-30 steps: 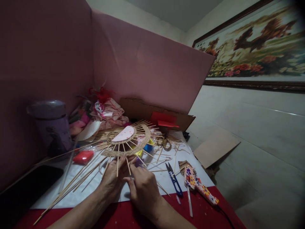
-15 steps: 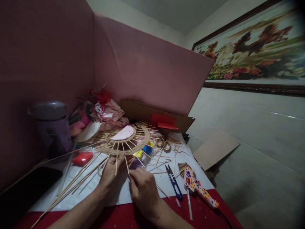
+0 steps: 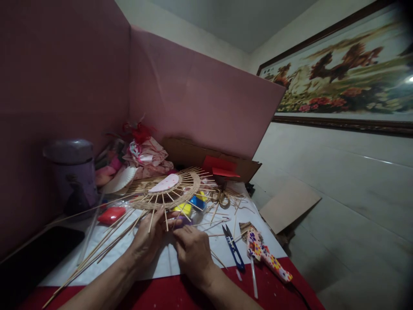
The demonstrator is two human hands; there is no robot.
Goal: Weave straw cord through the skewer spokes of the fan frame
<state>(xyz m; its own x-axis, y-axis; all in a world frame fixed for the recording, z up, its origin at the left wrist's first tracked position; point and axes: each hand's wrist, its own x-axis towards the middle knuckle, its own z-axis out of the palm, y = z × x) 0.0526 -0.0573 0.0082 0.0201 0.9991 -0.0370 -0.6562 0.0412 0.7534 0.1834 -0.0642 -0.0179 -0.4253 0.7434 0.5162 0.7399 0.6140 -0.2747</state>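
My left hand (image 3: 146, 234) grips the near edge of a half-round woven piece (image 3: 191, 193), fingers under its twine band and among the thin sticks that fan out from it. At its centre lies a pale half-disc with small pink spots (image 3: 165, 183). My right hand (image 3: 195, 252) is closed in a pinch just right of the stick ends; what the fingertips hold, if anything, is hidden. Beneath the woven piece lie yellow (image 3: 183, 209) and blue (image 3: 197, 202) packets.
Blue thread snips (image 3: 234, 247) and a flower-patterned glue gun (image 3: 266, 254) lie on the right. Loose sticks (image 3: 112, 237), a red packet (image 3: 111, 215), a dark phone-like slab (image 3: 48, 249) and a lilac tumbler (image 3: 73, 181) are on the left. A pink panel (image 3: 200, 90) stands behind.
The woven piece has tilted and shifted slightly left in my left hand. My right hand's fingertips have come away from the stick end they were at.
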